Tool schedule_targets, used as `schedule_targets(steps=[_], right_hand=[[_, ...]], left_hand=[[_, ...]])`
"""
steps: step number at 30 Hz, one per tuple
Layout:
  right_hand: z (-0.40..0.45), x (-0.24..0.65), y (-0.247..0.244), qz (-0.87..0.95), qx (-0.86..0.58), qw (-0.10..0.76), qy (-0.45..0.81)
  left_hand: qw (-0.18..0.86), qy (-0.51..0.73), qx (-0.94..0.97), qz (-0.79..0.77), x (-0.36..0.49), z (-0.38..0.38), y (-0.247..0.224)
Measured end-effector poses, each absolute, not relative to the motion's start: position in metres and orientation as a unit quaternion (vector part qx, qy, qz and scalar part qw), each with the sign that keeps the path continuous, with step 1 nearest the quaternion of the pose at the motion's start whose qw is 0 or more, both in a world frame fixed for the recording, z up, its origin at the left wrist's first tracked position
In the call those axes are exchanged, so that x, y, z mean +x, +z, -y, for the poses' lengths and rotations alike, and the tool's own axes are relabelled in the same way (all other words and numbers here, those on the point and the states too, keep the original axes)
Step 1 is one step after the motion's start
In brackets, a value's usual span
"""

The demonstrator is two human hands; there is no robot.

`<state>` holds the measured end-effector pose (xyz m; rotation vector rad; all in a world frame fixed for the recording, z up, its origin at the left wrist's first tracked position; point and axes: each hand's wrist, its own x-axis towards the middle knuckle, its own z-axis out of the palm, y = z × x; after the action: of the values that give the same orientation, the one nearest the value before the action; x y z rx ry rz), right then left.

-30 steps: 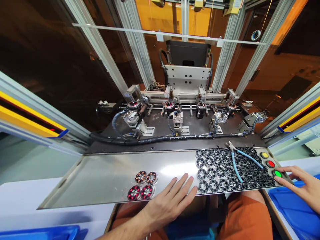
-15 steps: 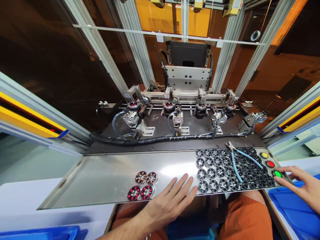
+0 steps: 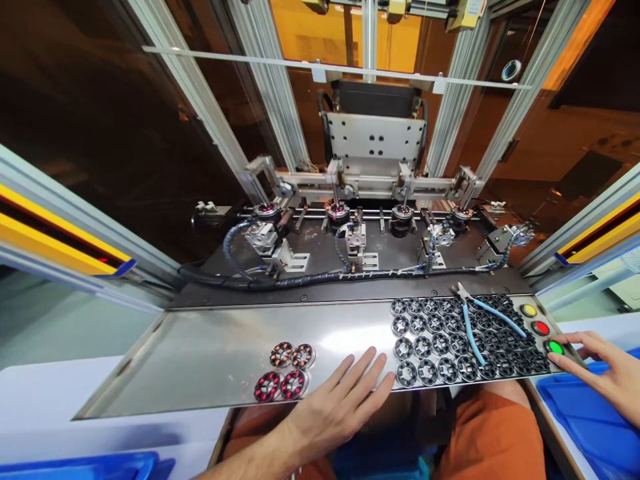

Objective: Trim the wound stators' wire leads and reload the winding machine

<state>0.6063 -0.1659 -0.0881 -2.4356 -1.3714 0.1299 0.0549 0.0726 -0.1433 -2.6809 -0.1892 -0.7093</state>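
Observation:
My left hand (image 3: 340,400) lies flat with its fingers spread on the front edge of the metal tray (image 3: 200,347), holding nothing. Left of it sit two copper-wound rings (image 3: 303,356) and, nearer the edge, two red-lit rings (image 3: 293,384). On its right are rows of black ring-shaped cores (image 3: 427,371), with blue-handled cutters (image 3: 473,333) lying open on top. At the far right my right hand (image 3: 595,367) has its thumb and a finger apart at the lit green button (image 3: 555,347), with nothing held.
Behind the tray, the machine has four stations with round parts (image 3: 401,217) and a black cable bundle (image 3: 280,283). Red (image 3: 541,328) and yellow (image 3: 529,311) buttons sit behind the green one. Blue bins (image 3: 585,413) flank the tray; yellow-edged posts (image 3: 55,230) stand at both sides.
The machine's rear plate and the arms above the four stations have tilted or shifted, with thin rods now showing above the round parts. Both my hands have stayed where they were.

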Motion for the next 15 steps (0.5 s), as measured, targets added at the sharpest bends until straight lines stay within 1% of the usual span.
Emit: schedule_targets(steps=[5, 15], right_hand=[[0.1680, 0.6128, -0.0925, 0.461, -0.866, 0.162, 0.101], [0.1693, 0.6129, -0.0931, 0.457, -0.870, 0.155, 0.101]], left_hand=[[0.182, -0.250, -0.949, 0.065, 0.0551, -0.0730, -0.1427], [0.176, -0.254, -0.949, 0.064, 0.0555, -0.0726, -0.1442]])
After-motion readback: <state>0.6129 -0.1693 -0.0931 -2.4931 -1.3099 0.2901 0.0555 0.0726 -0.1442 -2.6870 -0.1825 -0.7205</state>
